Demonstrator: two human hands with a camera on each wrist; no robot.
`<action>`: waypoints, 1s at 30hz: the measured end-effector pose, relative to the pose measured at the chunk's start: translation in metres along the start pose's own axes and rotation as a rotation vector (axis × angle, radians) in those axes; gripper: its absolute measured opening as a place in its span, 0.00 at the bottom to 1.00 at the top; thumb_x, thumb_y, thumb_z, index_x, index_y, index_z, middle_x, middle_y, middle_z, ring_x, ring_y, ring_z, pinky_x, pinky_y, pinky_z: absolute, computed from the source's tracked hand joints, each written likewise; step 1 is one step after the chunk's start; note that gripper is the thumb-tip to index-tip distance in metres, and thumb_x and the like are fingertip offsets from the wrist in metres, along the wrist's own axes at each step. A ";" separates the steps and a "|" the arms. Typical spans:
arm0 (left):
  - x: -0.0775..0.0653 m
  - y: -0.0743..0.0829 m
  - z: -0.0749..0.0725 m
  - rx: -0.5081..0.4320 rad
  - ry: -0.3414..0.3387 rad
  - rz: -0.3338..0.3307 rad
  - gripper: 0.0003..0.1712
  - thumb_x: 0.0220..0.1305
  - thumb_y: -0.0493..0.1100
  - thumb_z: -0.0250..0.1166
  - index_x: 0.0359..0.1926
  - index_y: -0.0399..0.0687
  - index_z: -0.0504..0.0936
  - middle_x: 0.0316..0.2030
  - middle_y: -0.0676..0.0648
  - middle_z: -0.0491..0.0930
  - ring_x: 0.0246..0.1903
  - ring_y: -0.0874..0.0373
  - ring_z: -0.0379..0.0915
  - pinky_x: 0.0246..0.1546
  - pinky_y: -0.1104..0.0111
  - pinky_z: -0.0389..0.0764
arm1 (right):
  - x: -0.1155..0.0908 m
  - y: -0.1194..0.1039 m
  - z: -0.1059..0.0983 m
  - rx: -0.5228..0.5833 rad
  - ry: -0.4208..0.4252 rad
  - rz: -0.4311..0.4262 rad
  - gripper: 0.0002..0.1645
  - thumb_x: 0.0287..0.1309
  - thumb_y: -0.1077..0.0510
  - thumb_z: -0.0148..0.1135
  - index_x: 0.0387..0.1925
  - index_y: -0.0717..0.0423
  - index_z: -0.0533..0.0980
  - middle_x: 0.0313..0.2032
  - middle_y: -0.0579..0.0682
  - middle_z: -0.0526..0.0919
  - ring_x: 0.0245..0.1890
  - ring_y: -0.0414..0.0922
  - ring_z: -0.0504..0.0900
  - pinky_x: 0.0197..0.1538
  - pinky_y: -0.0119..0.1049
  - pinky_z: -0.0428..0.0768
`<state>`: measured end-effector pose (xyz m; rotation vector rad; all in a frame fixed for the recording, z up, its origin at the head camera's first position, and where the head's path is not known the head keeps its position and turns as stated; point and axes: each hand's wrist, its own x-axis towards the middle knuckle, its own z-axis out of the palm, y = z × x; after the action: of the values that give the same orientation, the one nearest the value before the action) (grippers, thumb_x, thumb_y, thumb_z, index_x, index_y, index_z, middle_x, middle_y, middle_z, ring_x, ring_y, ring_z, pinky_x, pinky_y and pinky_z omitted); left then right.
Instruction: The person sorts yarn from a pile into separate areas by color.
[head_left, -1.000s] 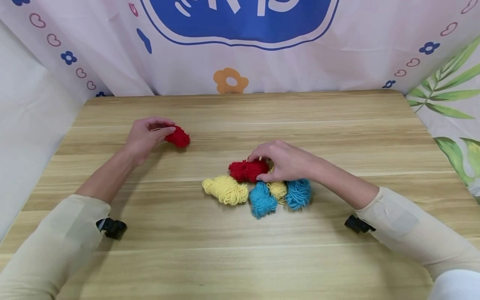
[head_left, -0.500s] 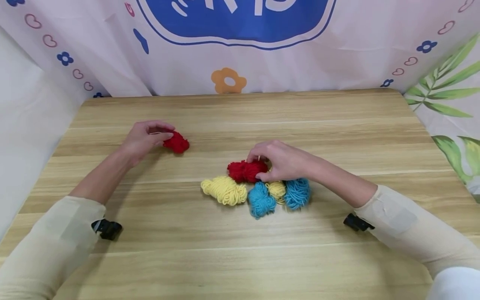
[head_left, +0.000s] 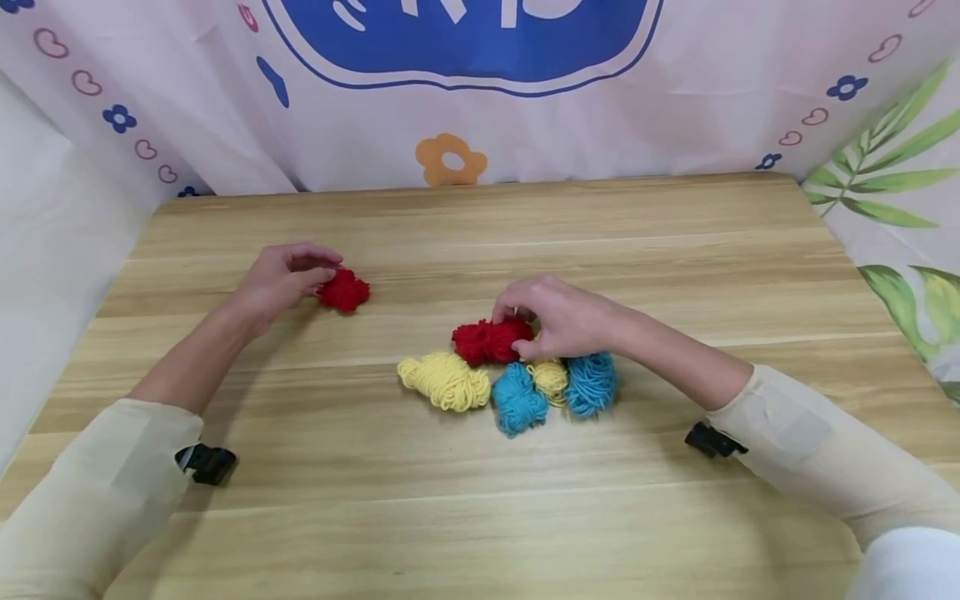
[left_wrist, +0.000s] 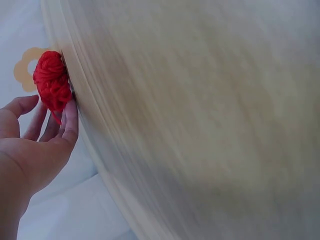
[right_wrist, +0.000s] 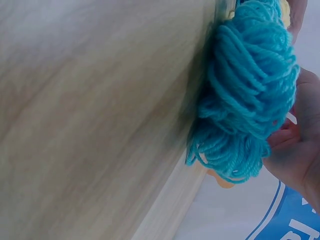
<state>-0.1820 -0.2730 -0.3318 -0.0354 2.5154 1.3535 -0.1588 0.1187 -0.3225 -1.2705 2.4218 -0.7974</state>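
On the left of the table in the head view lies a small bundle of red yarn [head_left: 344, 291]. My left hand [head_left: 283, 279] is at its left side, fingers loosely extended against it. The left wrist view has the thumb apart from this red yarn [left_wrist: 52, 82]. At the middle, my right hand [head_left: 566, 317] grips a larger red yarn bundle [head_left: 482, 342] between thumb and fingers. Around it sit a yellow yarn bundle [head_left: 444, 382], a blue one [head_left: 519, 400], a smaller yellow one [head_left: 550, 379] and another blue one [head_left: 591, 385]. That last blue yarn [right_wrist: 252, 75] hides much of the right hand in the right wrist view.
The wooden table [head_left: 420, 517] ends at the back against a printed white curtain [head_left: 360, 133]. A black wrist device [head_left: 206, 464] is strapped at the left sleeve, another black device [head_left: 715, 440] at the right sleeve.
My left hand has set the small red bundle down slightly nearer to me, and its thumb has come away. My right hand keeps its hold on the larger red bundle.
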 end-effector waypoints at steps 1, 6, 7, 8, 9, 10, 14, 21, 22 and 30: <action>0.000 0.000 0.000 0.002 -0.004 -0.003 0.23 0.79 0.42 0.57 0.68 0.35 0.73 0.64 0.38 0.74 0.46 0.70 0.74 0.46 0.79 0.79 | 0.000 0.000 0.000 0.002 0.000 -0.001 0.14 0.57 0.64 0.72 0.46 0.58 0.82 0.44 0.49 0.85 0.39 0.45 0.79 0.44 0.39 0.83; -0.001 0.001 -0.001 -0.006 -0.006 -0.016 0.25 0.79 0.47 0.59 0.67 0.35 0.75 0.57 0.44 0.78 0.42 0.69 0.77 0.45 0.76 0.81 | 0.000 0.000 0.000 0.016 0.003 0.000 0.13 0.57 0.65 0.71 0.45 0.58 0.82 0.42 0.48 0.85 0.38 0.45 0.80 0.44 0.41 0.84; -0.001 0.001 -0.002 -0.005 -0.005 -0.019 0.26 0.78 0.48 0.60 0.67 0.36 0.75 0.55 0.46 0.79 0.42 0.69 0.77 0.45 0.75 0.81 | 0.000 -0.001 0.000 0.023 0.003 0.001 0.13 0.57 0.65 0.71 0.45 0.58 0.82 0.41 0.48 0.85 0.38 0.45 0.80 0.44 0.41 0.84; -0.001 0.001 -0.002 0.003 -0.006 -0.020 0.27 0.77 0.50 0.61 0.67 0.36 0.76 0.54 0.48 0.80 0.43 0.68 0.77 0.44 0.75 0.81 | 0.000 -0.001 -0.001 0.030 0.003 0.003 0.13 0.57 0.65 0.71 0.45 0.58 0.82 0.41 0.48 0.84 0.38 0.45 0.80 0.44 0.41 0.84; -0.002 0.001 -0.002 0.013 -0.007 -0.019 0.28 0.76 0.51 0.63 0.67 0.37 0.76 0.54 0.49 0.80 0.43 0.67 0.77 0.44 0.75 0.81 | 0.000 -0.001 -0.001 0.035 0.003 0.007 0.13 0.57 0.65 0.70 0.45 0.57 0.82 0.41 0.48 0.84 0.38 0.45 0.80 0.44 0.41 0.85; -0.002 0.001 -0.002 0.028 -0.010 -0.014 0.28 0.75 0.51 0.64 0.67 0.37 0.77 0.54 0.49 0.80 0.45 0.65 0.76 0.44 0.74 0.81 | -0.001 -0.002 -0.002 0.042 0.003 0.011 0.14 0.57 0.66 0.70 0.45 0.57 0.82 0.41 0.48 0.84 0.39 0.45 0.81 0.45 0.41 0.85; -0.003 0.000 -0.002 0.074 -0.030 0.011 0.28 0.72 0.48 0.68 0.66 0.37 0.77 0.59 0.42 0.78 0.48 0.61 0.74 0.42 0.73 0.82 | -0.002 -0.004 -0.003 0.057 0.005 0.025 0.14 0.57 0.67 0.70 0.46 0.57 0.83 0.42 0.48 0.85 0.39 0.44 0.81 0.45 0.39 0.85; -0.003 -0.002 -0.004 0.097 -0.049 0.011 0.27 0.72 0.45 0.68 0.67 0.37 0.77 0.62 0.37 0.76 0.47 0.59 0.73 0.40 0.72 0.82 | -0.003 -0.005 -0.005 0.075 0.022 0.031 0.16 0.57 0.68 0.69 0.47 0.58 0.83 0.41 0.48 0.85 0.38 0.44 0.82 0.44 0.40 0.86; -0.004 -0.001 -0.004 0.099 -0.051 0.010 0.27 0.72 0.45 0.68 0.67 0.37 0.77 0.62 0.37 0.76 0.47 0.59 0.73 0.40 0.72 0.82 | -0.003 -0.005 -0.006 0.078 0.024 0.031 0.16 0.57 0.68 0.69 0.47 0.58 0.83 0.41 0.48 0.85 0.38 0.44 0.82 0.44 0.40 0.86; -0.010 -0.001 -0.006 0.086 -0.063 -0.006 0.27 0.73 0.44 0.67 0.67 0.35 0.77 0.62 0.36 0.77 0.45 0.58 0.74 0.38 0.70 0.83 | 0.001 -0.007 -0.008 0.065 0.030 0.036 0.16 0.58 0.67 0.70 0.48 0.57 0.83 0.41 0.47 0.85 0.39 0.43 0.81 0.46 0.41 0.85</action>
<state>-0.1736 -0.2794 -0.3269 0.0178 2.5157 1.2233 -0.1587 0.1180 -0.3117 -1.1961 2.4139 -0.8840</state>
